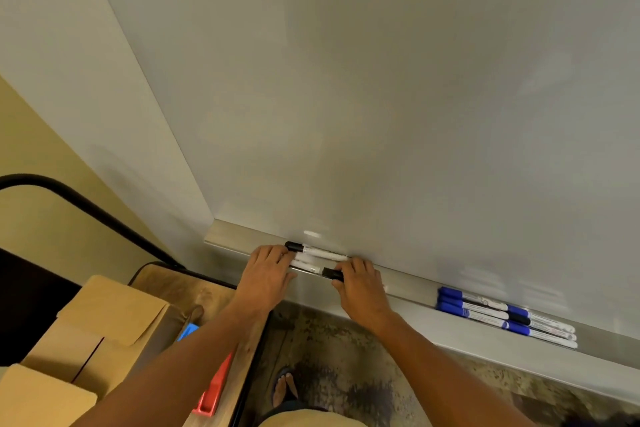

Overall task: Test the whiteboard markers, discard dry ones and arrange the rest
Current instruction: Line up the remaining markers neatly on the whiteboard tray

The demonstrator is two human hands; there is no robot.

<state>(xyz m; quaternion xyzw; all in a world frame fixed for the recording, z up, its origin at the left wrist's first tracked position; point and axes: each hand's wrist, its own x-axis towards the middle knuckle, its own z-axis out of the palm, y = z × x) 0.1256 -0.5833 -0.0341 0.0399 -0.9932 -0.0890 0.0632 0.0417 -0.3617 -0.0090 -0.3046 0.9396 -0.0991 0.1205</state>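
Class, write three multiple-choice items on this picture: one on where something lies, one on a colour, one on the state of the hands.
1. Where do the blue-capped markers lie?
A. on the tray, to the person's right
B. in the cardboard box
C. on the floor

2. What colour are the caps of the markers between the hands?
A. red
B. black
C. green

3. What are the left hand and right hand doing?
A. hanging idle
B. writing on the board
C. touching markers on the tray

Key: 1 A, they lie on the tray's right part. 2 B, both visible caps are black. 3 C, each hand's fingers meet those markers.
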